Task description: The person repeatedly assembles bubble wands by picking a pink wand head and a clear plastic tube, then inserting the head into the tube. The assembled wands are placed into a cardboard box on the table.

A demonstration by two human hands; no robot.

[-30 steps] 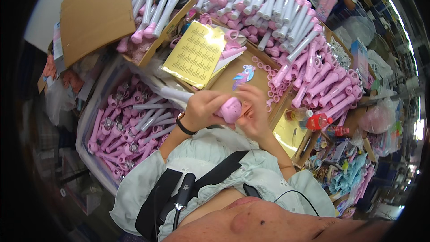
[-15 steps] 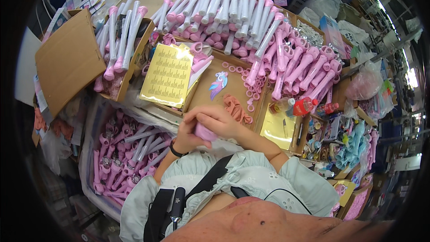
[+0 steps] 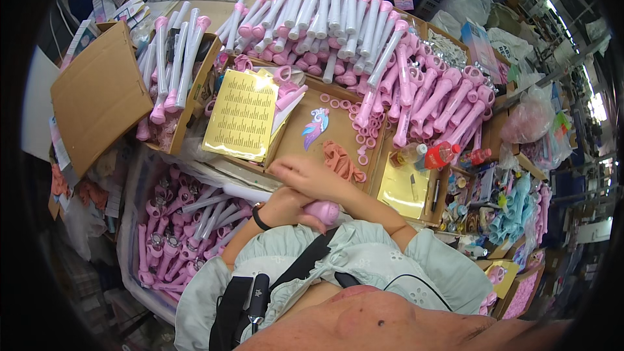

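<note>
My left hand (image 3: 290, 207) is closed around a pink-and-white toy wand. Its rounded pink head (image 3: 324, 212) sticks out on the right, beside my thumb, and a white tube (image 3: 244, 193) points left past my wrist. Just above and across it lies my right hand (image 3: 300, 174), back upward, its fingers stretched loosely leftward near the near edge of a cardboard tray (image 3: 292, 131); the fingertips are partly hidden. Inside the tray are a blue-and-purple winged ornament (image 3: 316, 129), orange finger cots or gloves (image 3: 342, 161) and several pink rings (image 3: 365, 140).
Yellow sticker sheets (image 3: 240, 117) are stacked left of the tray. White-tubed wands (image 3: 318, 10) and pink wands (image 3: 448, 94) pile up behind. A plastic bin (image 3: 133, 205) of wands stands at my left. Bottles (image 3: 437, 155) and another yellow sheet (image 3: 402, 188) are at the right.
My hands have come apart from their clasp. The left has turned the wand so its pink head faces right and nearer me; the right has slid slightly left above it.
</note>
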